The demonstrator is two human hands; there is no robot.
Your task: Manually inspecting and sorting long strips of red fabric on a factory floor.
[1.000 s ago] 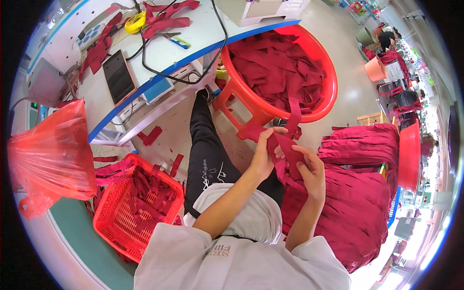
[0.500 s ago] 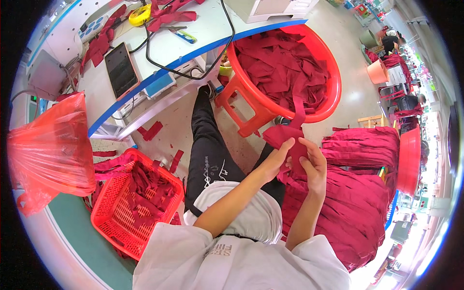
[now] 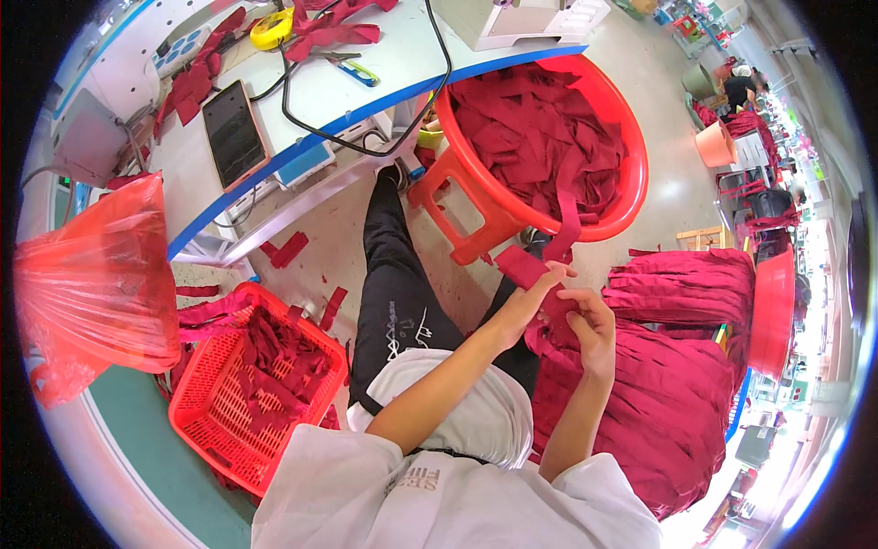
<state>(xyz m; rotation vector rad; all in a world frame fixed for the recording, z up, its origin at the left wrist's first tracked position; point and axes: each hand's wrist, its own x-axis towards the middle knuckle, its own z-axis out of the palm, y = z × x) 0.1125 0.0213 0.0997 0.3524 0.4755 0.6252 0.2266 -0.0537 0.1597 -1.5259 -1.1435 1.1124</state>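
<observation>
Maroon fabric strip (image 3: pixel 540 274) sits over the lap, pinched between both hands. Red basket (image 3: pixel 251 389) at left holds a modest pile, red tub (image 3: pixel 512 197) ahead is heaped (so most work looks left). Left hand (image 3: pixel 529 297) fingers pressed on the strip, right hand (image 3: pixel 590 325) fingers curled, pinching it. Since 1.0 s ago the hands have dropped lower and the strip looks folded shorter.

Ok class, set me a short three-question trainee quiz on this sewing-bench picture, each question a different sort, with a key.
1. True or false: both hands, left hand and right hand, grip the same dark red fabric strip.
2. Which holds more strips: A the round red tub, B the square red basket?
3. Fill in: the phone lies on the ____ table.

Key: 1 true; 2 A; 3 white.
</observation>
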